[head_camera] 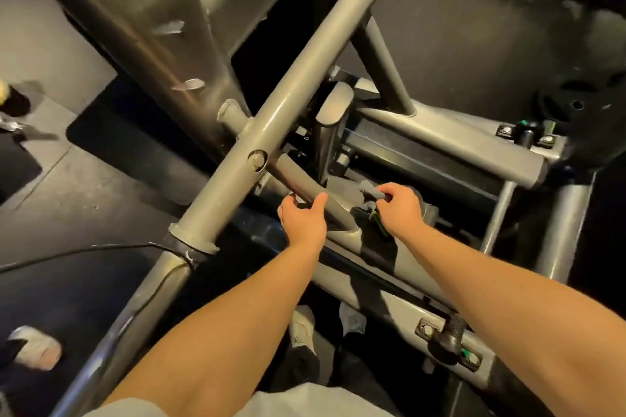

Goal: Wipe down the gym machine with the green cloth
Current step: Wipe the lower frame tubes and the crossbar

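**Hands low on the frame, set apart**

Both hands are held near the middle of the view, apart from each other. The left hand (303, 218) is curled round a thin tube (294, 173), with fingers on one side and thumb on the other. At its 3 o'clock, the right hand (401, 208) is clamped on a grey piece (369, 187). Whether that piece is the cloth cannot be told. Only a green sliver (380, 225) is seen just beneath the fist.

The view is filled by the machine (142, 27), all grey-painted steel. A thick tube (271, 118) is laid across it from 1 o'clock to 7 o'clock. It lies nearer the camera than the thin tube and passes just beside the left hand, between that hand and the floor (84, 193) at 9 o'clock. A black cable (84, 251) is run in from 9 o'clock to the thick tube's lower joint.

At 12 o'clock of the hands a short post (333, 108) with a flat cap is stood. A cross tube (450, 142) is laid beyond the right hand towards 2 o'clock, where a black plate (576, 105) is seen. A black rubber stop (447, 337) is fixed at 5 o'clock, beside the right forearm. The wearer's shoes (303, 328) are seen at 6 o'clock, and another foot (37, 347) at 8 o'clock.
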